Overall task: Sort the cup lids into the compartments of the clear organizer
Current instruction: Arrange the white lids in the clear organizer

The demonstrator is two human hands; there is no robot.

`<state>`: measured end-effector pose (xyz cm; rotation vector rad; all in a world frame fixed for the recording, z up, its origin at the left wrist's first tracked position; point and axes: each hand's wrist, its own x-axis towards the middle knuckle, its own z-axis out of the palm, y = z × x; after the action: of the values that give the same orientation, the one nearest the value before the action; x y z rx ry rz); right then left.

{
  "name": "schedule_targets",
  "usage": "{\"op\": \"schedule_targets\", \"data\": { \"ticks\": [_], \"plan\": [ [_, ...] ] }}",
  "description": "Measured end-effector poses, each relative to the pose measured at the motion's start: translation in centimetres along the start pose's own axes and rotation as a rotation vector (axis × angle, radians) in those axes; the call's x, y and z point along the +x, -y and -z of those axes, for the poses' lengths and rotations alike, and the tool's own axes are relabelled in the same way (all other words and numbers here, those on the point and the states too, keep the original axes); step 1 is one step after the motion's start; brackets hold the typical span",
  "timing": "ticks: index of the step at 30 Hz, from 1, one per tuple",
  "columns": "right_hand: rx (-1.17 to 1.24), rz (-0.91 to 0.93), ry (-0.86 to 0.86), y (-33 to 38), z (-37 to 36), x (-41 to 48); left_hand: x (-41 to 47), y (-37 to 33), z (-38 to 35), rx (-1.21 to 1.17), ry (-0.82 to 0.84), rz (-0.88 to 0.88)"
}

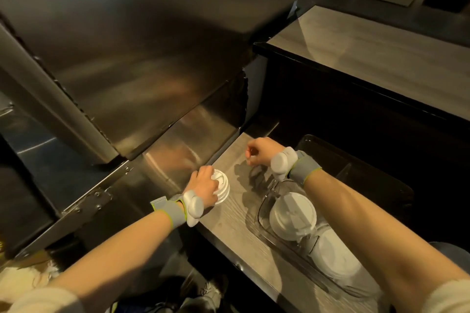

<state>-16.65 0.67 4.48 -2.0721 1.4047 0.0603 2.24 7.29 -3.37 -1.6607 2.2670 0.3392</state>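
Observation:
A small stack of white cup lids (223,187) stands on the grey wood-grain shelf (229,221), near its left edge. My left hand (203,187) rests on top of the stack and grips it. The clear organizer (264,207) lies along the shelf to the right, with a stack of white lids (292,216) in its far compartment and more white lids (335,259) in the nearer one. My right hand (259,151) hovers beyond the organizer's far end with its fingers curled; something small and white may be pinched in them, but I cannot make it out.
A stainless steel appliance (142,63) rises to the left of the shelf. A dark tray (381,175) sits right of the organizer. A higher counter (381,53) runs across the upper right. The floor and shoes (208,290) show below the shelf's front edge.

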Motion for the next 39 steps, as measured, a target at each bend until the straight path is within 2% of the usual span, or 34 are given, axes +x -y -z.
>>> {"op": "schedule_targets", "data": {
  "ticks": [4,12,16,22,25,27,29,30,32,36,39],
  "plan": [
    [0.007,0.035,0.04,0.6,-1.8,-0.2,-0.5,-0.1,-1.4,0.007,0.049,-0.04],
    [-0.028,0.0,0.012,1.7,-2.8,-1.0,-1.2,0.1,-2.2,0.042,-0.069,-0.079],
    [0.126,-0.049,-0.135,1.9,-1.9,-1.7,-1.2,0.4,-0.3,-0.112,-0.196,-0.16],
    [0.478,0.015,-0.314,1.7,1.2,-3.5,-1.1,-1.7,6.9,-0.396,-0.214,-0.26],
    [0.673,0.017,-0.358,1.7,2.6,-5.2,-1.2,-3.5,10.3,-0.684,-0.27,-0.296],
    [0.675,0.0,-0.417,1.3,3.3,-6.0,-1.4,-4.8,12.1,-0.829,-0.304,-0.284],
    [0.502,-0.022,-0.425,0.7,3.5,-6.5,-1.5,-6.2,13.3,-0.887,-0.335,-0.238],
    [0.477,-0.046,-0.428,0.4,3.5,-6.8,-1.5,-7.0,13.8,-0.879,-0.353,-0.209],
    [0.573,-0.062,-0.463,0.0,3.5,-7.9,-1.2,-8.6,14.5,-0.773,-0.405,-0.15],
    [0.728,-0.069,-0.63,-0.7,3.4,-11.0,-0.7,-11.9,15.6,-0.398,-0.489,-0.022],
    [1.094,-0.057,-0.56,-1.2,3.0,-12.6,-0.7,-13.1,16.2,-0.497,-0.375,-0.035]
  ]
}}
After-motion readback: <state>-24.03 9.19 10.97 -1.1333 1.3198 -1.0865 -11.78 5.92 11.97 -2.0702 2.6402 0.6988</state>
